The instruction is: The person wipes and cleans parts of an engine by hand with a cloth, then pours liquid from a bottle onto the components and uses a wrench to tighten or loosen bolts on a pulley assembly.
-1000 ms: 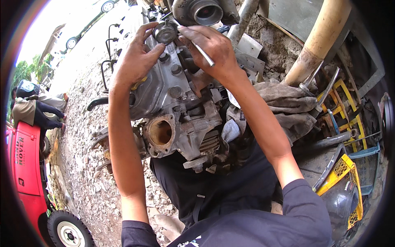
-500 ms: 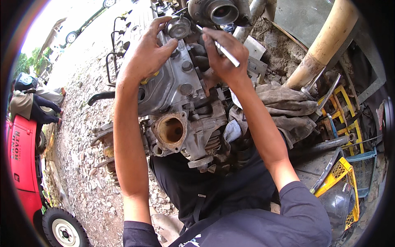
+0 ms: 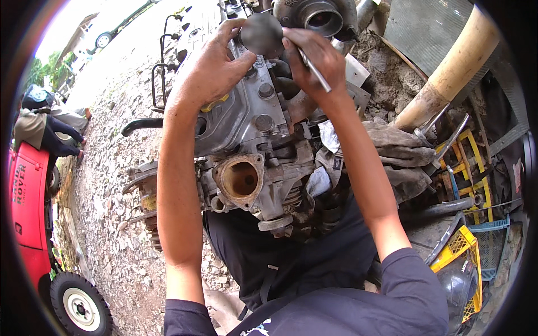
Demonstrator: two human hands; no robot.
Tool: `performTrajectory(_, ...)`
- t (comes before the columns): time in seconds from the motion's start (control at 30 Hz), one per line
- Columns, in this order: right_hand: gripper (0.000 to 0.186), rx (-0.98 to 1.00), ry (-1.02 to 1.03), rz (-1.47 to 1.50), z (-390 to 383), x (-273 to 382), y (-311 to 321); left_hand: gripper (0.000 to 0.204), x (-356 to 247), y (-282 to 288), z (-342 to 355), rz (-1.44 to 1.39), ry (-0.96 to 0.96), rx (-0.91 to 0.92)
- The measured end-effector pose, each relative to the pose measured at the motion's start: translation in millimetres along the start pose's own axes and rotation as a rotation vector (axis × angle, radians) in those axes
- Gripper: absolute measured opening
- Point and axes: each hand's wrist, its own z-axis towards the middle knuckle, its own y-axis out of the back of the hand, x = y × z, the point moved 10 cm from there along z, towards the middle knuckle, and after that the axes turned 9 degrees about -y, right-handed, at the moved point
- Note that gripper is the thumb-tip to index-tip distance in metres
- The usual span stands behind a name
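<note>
Both bare hands are working at the top of a grey engine (image 3: 238,137). A round part (image 3: 261,35) is sitting between them at the engine's far end, its face blurring into a plain dark disc. The left hand (image 3: 216,70) is curving about its left side, thumb and index finger spreading apart along the edge; whether they are pressing, cannot tell. The right hand (image 3: 318,64) is pinching a slim metal rod (image 3: 318,74) between thumb and fingers, the bare end slanting down to the right. Its fingertips are reaching the part's right edge; contact there unclear. The rod's other end is hiding behind the fingers.

Just beyond the right hand, a turbo-like housing (image 3: 350,17) is turning its round mouth toward the viewer. Nearer the body, a flange (image 3: 222,180) is opening upward, its inside showing rusty brown. A yellow cap (image 3: 216,103) is sitting on the cover by the left wrist; a black hose (image 3: 143,124) is jutting out leftward.

On the right, a crumpled brown cloth (image 3: 400,148) is lying below a leaning bamboo pole (image 3: 448,70). On the left, a red vehicle (image 3: 33,207) is standing beside gravel (image 3: 106,196).
</note>
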Motion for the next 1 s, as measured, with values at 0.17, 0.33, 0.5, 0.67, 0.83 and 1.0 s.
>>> performTrajectory(0.17,0.02,0.097,-0.125,-0.02,-12.0,4.2,9.0,0.055,-3.5,9.7,-0.9,0.02,-0.059,-0.069)
performTrajectory(0.33,0.024,0.061,-0.028,0.015,5.3,5.4,2.5,0.055,1.9,1.0,0.0,0.038,0.069,0.008)
performTrajectory(0.5,0.027,0.338,-0.281,-0.01,-3.1,5.6,-5.0,0.054,-14.1,7.6,-3.5,-0.017,-0.049,-0.054)
performTrajectory(0.67,0.027,0.226,-0.051,0.047,12.7,7.8,0.7,0.054,-1.6,1.6,3.4,0.023,-0.116,-0.051)
performTrajectory(0.83,0.024,0.322,-0.233,-0.051,4.9,16.8,-0.3,0.056,-0.5,6.7,-1.6,0.049,-0.097,-0.027)
performTrajectory(1.0,0.024,0.3,-0.143,-0.087,-7.4,7.8,-5.6,0.056,-8.7,1.1,-0.9,0.04,-0.073,-0.016)
